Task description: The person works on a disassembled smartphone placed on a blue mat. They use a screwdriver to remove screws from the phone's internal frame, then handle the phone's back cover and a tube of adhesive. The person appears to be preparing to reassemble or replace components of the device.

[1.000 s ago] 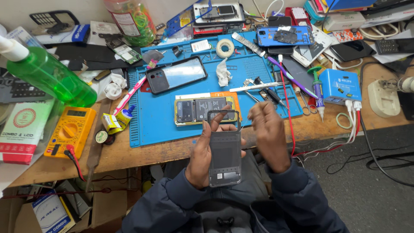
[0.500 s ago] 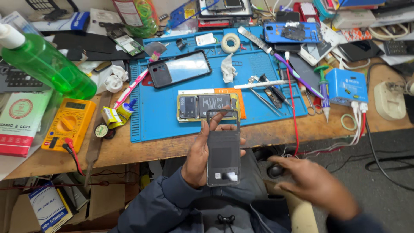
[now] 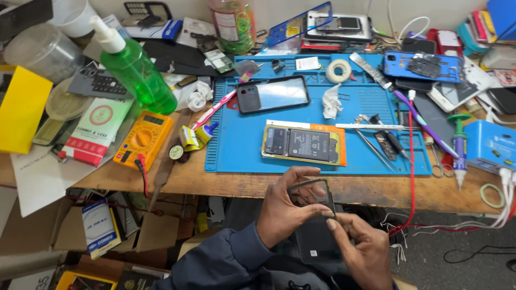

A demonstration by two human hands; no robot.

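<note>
Returning from the lower right, right hand [image 3: 363, 249] now pinching the dark phone back cover [image 3: 314, 225], also gripped by left hand [image 3: 285, 212], low centre below the desk [image 3: 236, 182] edge.

Left hand [image 3: 282, 215] and right hand [image 3: 365, 249] hold a dark phone back cover [image 3: 314, 223].

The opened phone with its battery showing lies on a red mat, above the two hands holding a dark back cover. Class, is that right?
Not quite. The head view shows the opened phone lying on a blue mat, not a red one. The rest stands: the left hand and right hand hold the dark back cover below it.
</note>
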